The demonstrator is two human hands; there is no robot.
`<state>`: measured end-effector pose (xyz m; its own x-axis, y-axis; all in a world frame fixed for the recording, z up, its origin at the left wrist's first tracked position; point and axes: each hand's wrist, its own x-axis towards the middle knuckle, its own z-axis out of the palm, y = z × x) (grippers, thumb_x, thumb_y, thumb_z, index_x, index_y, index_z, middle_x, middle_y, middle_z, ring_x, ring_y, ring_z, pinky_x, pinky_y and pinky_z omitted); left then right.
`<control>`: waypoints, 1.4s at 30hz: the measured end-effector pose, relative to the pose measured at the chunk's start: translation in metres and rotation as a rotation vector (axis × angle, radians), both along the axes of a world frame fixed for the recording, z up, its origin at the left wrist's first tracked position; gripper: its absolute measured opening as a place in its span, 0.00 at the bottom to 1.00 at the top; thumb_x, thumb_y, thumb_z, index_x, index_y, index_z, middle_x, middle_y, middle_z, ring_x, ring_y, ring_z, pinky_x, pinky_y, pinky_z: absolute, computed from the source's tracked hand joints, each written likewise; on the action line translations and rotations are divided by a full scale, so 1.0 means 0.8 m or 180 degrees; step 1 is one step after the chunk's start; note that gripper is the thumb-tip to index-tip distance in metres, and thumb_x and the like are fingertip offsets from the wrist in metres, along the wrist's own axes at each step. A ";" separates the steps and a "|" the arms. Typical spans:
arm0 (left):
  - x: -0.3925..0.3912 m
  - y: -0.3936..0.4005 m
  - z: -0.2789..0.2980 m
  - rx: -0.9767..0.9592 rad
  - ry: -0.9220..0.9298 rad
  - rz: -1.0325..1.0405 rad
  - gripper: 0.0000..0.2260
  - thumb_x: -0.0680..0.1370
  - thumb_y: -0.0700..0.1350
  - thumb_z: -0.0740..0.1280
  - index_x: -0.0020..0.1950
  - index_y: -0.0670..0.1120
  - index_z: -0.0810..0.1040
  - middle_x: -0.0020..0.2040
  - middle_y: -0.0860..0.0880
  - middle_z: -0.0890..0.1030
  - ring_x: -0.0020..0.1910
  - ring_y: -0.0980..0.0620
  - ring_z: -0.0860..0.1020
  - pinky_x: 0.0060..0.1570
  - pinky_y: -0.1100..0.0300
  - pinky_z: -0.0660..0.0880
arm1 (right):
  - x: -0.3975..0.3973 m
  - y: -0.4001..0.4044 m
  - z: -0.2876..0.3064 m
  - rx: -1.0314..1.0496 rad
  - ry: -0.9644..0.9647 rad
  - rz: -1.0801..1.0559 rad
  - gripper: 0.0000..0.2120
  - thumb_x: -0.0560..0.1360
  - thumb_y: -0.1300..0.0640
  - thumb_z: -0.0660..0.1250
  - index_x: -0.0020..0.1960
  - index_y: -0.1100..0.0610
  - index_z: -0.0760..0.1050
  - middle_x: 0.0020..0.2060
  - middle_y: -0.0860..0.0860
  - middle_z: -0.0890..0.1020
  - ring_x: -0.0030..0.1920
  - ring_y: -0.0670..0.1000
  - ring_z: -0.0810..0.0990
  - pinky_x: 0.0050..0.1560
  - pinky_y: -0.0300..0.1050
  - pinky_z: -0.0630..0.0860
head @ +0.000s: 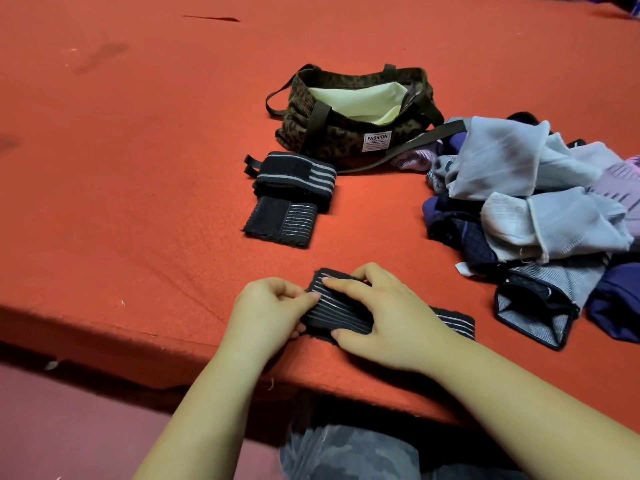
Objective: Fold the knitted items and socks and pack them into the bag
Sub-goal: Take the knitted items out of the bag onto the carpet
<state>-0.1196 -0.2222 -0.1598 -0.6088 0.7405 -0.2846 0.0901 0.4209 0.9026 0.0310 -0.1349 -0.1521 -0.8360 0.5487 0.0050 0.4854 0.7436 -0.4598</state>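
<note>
Dim, warm light — soft focus, wide-angle edge curvature.

Striped band [349, 308]: middle covered by the right hand [384, 317]; left end tucked under the left hand [270, 311].
Clothes pile [540, 202]: runs off the right edge; lower layers buried.
Bag [356, 116]: floor of the inside out of sight; small print under "FASHION" on its label [377, 141] too fine to read.
Counter [138, 168]: cut off left, top and right.
Top right corner: dark shapes, cropped, not identifiable.
</note>
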 end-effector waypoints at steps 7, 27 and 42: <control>-0.001 -0.001 0.004 -0.0142 0.0315 -0.0098 0.07 0.72 0.41 0.72 0.35 0.44 0.77 0.24 0.50 0.78 0.21 0.56 0.75 0.25 0.64 0.71 | -0.003 -0.002 0.000 0.0142 -0.0198 0.0060 0.37 0.62 0.34 0.53 0.71 0.41 0.64 0.53 0.43 0.67 0.57 0.47 0.68 0.61 0.43 0.66; 0.024 -0.011 -0.018 -0.0139 0.2693 -0.0357 0.11 0.74 0.45 0.69 0.57 0.50 0.80 0.56 0.48 0.76 0.59 0.44 0.71 0.55 0.50 0.66 | 0.019 -0.039 -0.013 0.0364 -0.0608 0.0041 0.37 0.72 0.30 0.37 0.76 0.47 0.53 0.77 0.48 0.51 0.77 0.49 0.48 0.73 0.47 0.39; 0.099 0.000 -0.020 0.0793 0.2855 -0.1504 0.11 0.73 0.51 0.60 0.47 0.49 0.79 0.43 0.52 0.77 0.43 0.49 0.77 0.46 0.52 0.76 | 0.126 -0.049 -0.013 0.0133 0.0371 -0.2258 0.36 0.66 0.44 0.73 0.70 0.51 0.65 0.39 0.42 0.76 0.44 0.48 0.76 0.52 0.46 0.70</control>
<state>-0.0403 -0.2224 -0.1757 -0.1541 0.9340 0.3225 0.8773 -0.0208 0.4795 0.1321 -0.1745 -0.1622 -0.2711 0.9568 0.1052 0.8075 0.2855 -0.5161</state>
